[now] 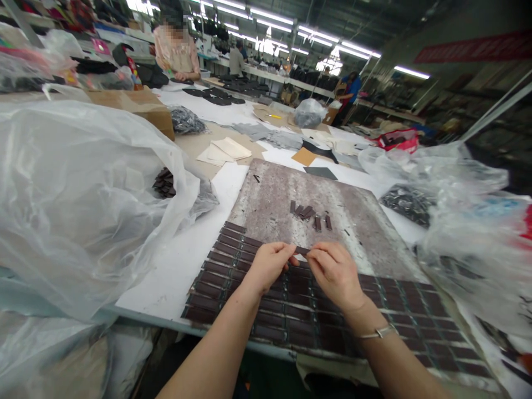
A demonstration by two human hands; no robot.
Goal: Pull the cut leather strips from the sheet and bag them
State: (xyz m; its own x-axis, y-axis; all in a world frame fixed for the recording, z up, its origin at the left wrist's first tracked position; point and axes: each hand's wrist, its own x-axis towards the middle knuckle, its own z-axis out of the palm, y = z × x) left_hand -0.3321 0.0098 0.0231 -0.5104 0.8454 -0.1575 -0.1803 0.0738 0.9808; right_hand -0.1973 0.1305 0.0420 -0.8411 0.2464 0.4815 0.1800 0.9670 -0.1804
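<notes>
Between my two hands a small dark brown strip (302,251) is held by its ends, above the board. My left hand (272,263) pinches its left end, and my right hand (334,269) pinches the right end. Below them, rows of dark brown strips (297,327) cover the near part of a mottled grey-brown board (274,191). Several loose strips (311,214) lie in a small group beyond my hands. A bracelet is on my right wrist.
A large clear plastic bag (78,194) with dark pieces stands left, before a cardboard box (133,108). More plastic bags (477,249) lie right. Pale cloth pieces (226,151) and a tan square (304,156) lie behind the board. A person (177,52) works at the far left.
</notes>
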